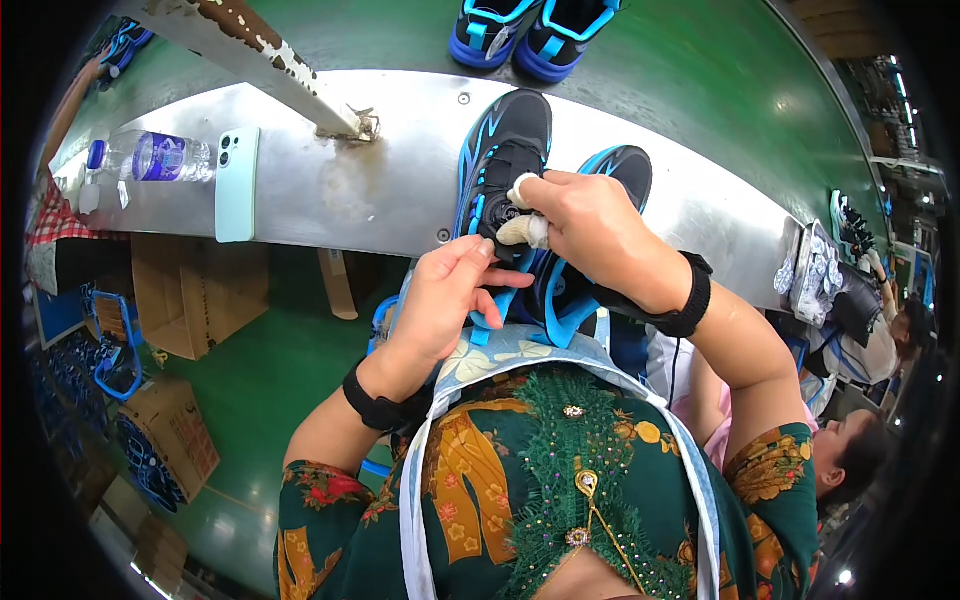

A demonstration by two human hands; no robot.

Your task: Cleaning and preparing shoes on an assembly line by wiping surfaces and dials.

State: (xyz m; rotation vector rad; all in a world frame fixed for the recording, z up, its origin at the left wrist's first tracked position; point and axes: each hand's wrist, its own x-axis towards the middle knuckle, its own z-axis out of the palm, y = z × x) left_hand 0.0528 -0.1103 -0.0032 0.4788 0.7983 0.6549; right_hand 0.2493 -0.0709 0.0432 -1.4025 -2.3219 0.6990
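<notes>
A black and blue sports shoe (510, 135) rests on the metal ledge in front of me, its toe pointing away. My left hand (450, 298) pinches the collar near the base of its tongue. White finger cots cover the thumb and a fingertip of my right hand (592, 225), which closes in at a round black dial (508, 214) on the tongue. Whether those fingertips grip the dial or only press beside it is hard to see. Right of it lies a matching shoe (622, 168), partly hidden under my right hand. Blue pull loops hang toward my apron (480, 362).
A pale green phone (237, 185) and a plastic bottle (165, 157) lie left on the metal ledge (390, 200), near a chipped metal post (280, 60). More shoes (550, 45) stand on the green belt (700, 60). Cardboard boxes (190, 290) sit below left; people work on both sides.
</notes>
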